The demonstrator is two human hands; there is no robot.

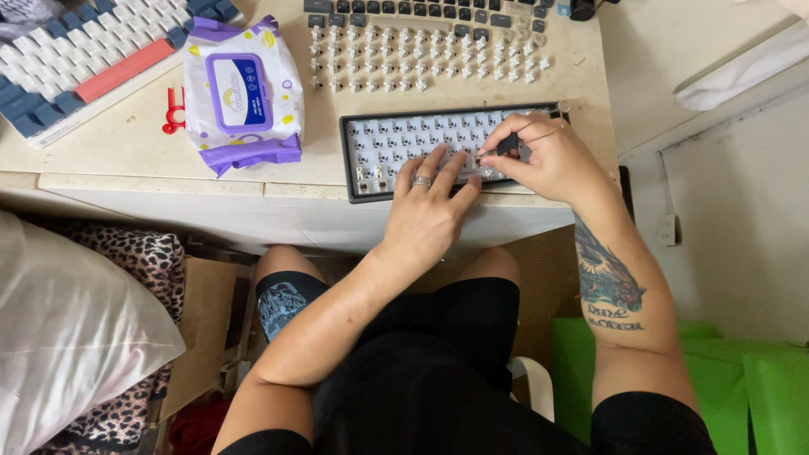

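Right hand pinches small dark tool over bare keyboard plate; left hand flat, fingers spread on its near edge, by desk lip

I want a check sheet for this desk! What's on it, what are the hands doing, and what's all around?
Surface: pale desk top, worn looking, crowded.
Job's things: dark keyboard frame with its keycaps off, at the desk's front edge; rows of loose switches laid out behind it.
Clutter: purple and white wipes pack; small red tool; blue, white and coral keyboard; dark keycaps at the back.
Grippers: left hand, wearing a ring, rests on the frame; right hand pinches a small black tool in its fingers.
Cables: nothing seen.
Surroundings: leopard-print cloth, white pillow, green sheet.
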